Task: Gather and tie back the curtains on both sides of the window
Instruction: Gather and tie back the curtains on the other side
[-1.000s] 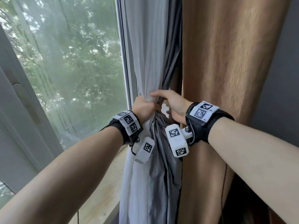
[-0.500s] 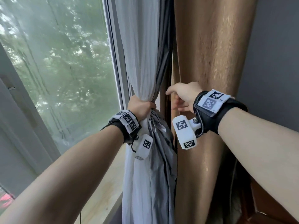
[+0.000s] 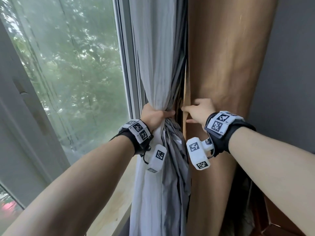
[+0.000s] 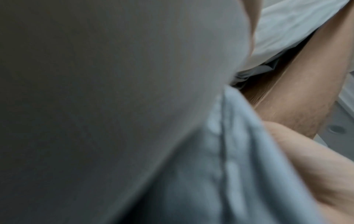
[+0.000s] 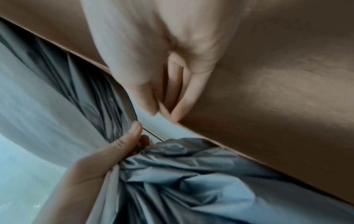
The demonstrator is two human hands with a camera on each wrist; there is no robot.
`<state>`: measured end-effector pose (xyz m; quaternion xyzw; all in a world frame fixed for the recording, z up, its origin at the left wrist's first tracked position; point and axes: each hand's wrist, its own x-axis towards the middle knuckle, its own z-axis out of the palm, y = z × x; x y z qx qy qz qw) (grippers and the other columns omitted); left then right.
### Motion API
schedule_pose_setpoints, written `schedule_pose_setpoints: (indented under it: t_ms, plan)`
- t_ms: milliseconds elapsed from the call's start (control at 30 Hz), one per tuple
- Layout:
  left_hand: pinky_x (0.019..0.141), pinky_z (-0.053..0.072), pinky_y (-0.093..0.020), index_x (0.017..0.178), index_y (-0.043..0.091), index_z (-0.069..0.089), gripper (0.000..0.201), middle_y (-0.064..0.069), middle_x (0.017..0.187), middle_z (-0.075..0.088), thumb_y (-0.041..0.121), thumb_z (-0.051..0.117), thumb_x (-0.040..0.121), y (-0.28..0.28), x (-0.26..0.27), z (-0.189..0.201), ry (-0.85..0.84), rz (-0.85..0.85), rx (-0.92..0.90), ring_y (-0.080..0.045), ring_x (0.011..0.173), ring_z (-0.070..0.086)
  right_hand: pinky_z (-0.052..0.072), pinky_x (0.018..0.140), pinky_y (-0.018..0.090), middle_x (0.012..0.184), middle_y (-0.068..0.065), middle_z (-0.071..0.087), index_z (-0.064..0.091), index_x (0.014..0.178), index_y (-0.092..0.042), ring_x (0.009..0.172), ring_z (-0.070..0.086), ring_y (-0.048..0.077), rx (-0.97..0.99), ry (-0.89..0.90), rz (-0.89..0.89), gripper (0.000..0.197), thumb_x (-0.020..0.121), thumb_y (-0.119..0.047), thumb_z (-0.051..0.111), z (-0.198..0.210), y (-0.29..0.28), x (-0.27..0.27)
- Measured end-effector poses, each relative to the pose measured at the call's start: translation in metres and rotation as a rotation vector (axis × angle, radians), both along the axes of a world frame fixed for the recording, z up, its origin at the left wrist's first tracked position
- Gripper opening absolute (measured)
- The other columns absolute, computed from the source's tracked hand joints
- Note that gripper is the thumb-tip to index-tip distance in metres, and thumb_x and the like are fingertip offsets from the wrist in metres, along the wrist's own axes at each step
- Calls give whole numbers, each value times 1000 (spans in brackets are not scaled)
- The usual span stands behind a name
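Observation:
A white sheer curtain (image 3: 153,65) and its grey lining (image 3: 173,167) hang gathered into one bunch beside the window. My left hand (image 3: 156,116) grips that bunch at its waist, fingers wrapped round it; the right wrist view shows the left hand (image 5: 114,148) clenching the grey folds (image 5: 182,174). The left wrist view is blurred and filled by white cloth (image 4: 114,91) and a grey hem (image 4: 220,166). My right hand (image 3: 196,111) lies with straight fingers (image 5: 180,97) on the left edge of the brown curtain (image 3: 221,65), apart from the bunch.
The window pane (image 3: 68,65) with its grey frame fills the left. A pale wooden sill (image 3: 115,193) runs below it. A grey wall (image 3: 289,65) stands right of the brown curtain. A thin dark cord (image 5: 153,134) shows between the two hands.
My right hand has left the gathered bunch and moved right onto the brown curtain's edge. The left hand has kept its grip on the bunch.

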<state>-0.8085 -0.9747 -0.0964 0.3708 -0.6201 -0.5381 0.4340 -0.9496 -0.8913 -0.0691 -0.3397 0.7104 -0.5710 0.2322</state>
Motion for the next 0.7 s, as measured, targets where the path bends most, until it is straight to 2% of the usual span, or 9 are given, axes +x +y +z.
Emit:
schedule_pose_setpoints:
  t_ms: [100,200,267,400,500,567,600,667,700]
  plan:
    - [90,61,-34,116,1,72,52,-11,106,78,3,93,69,0,3,1,21,-88,-32,-24,97,76,64,69,36,104,23,74,69,104,15,94,73,32,-41,-43,130,22,85,6,75,-2,-4,10]
    - [92,59,-27,124,0,68,70,-11,113,77,3,96,59,-2,5,-1,42,-205,-121,-19,105,75,65,67,32,93,25,73,70,88,12,87,75,29,-66,-154,209,5,83,13,71,3,-7,12]
    - [93,59,-28,127,-5,65,73,-16,118,75,-5,93,59,-2,5,-1,59,-231,-147,-22,110,74,62,59,26,87,21,73,70,86,9,75,74,21,-71,-189,255,5,86,13,68,5,-8,13]
    - [81,59,-22,122,-11,65,65,-16,110,76,-21,86,62,-4,2,-2,89,-194,-185,-16,96,77,56,51,22,74,13,67,65,73,1,59,68,15,-43,-152,297,20,87,13,59,6,-13,11]
    - [76,60,-24,112,-4,71,60,-11,101,79,-19,90,57,-5,-4,-4,71,-100,-174,-16,90,78,57,52,23,78,13,68,65,79,1,59,67,16,-29,-184,316,18,90,12,54,6,-18,7]
    - [71,61,-24,101,7,75,52,-3,92,79,-13,92,56,-7,-9,-5,15,-8,-144,-13,82,77,60,64,25,85,12,71,69,91,2,64,69,15,-11,-176,322,16,93,7,53,4,-21,5]
    - [73,62,-27,98,11,75,50,-1,90,79,-10,93,56,-9,-12,-5,-12,24,-114,-14,82,77,57,67,24,86,10,72,70,91,0,64,69,14,-2,-161,315,18,94,3,53,4,-22,4]
    - [76,64,-32,99,10,76,49,-5,92,79,-6,92,56,-12,-15,-3,-69,42,-73,-22,86,77,51,62,20,87,9,75,70,87,-4,59,71,8,-7,-136,283,18,95,-2,54,4,-20,4]
    - [73,63,-30,101,7,76,49,-7,94,78,-6,91,57,-13,-15,-1,-97,42,-69,-24,88,76,48,54,16,89,10,75,71,89,-3,56,70,5,-22,-127,261,16,94,-3,55,6,-18,4]
